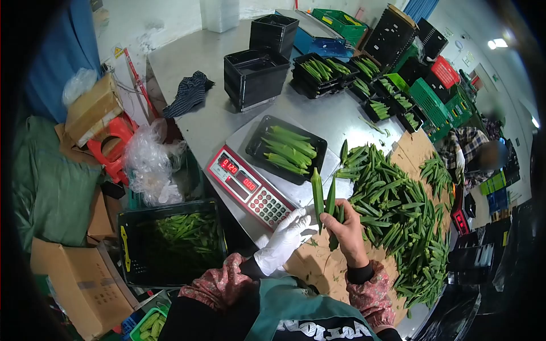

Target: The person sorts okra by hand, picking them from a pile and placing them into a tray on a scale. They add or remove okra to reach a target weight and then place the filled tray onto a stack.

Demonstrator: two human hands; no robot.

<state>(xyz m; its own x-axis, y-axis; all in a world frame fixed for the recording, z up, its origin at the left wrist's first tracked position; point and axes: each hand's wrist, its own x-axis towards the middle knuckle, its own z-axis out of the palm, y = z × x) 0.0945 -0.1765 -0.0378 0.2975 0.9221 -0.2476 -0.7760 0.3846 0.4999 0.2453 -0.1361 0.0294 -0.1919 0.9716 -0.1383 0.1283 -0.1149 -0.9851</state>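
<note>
My right hand (348,232) is bare and closed around a few green okra pods (318,193), which stick up from between thumb and fingers. My left hand (282,242), in a white glove, is just left of these pods, its fingers stretched toward them and holding nothing I can see. Ahead, a black tray (254,149) with several okra pods (289,149) lies on the scale (248,184). The red displays read 0.120 and 0.00. To the right spreads a large heap of loose okra (392,210).
Stacked black trays (256,79) and a striped cloth (189,95) are on the metal table. Filled okra trays (324,69) stand farther back. A black crate (170,241) with okra is at lower left. Another person (469,150) is at the far right.
</note>
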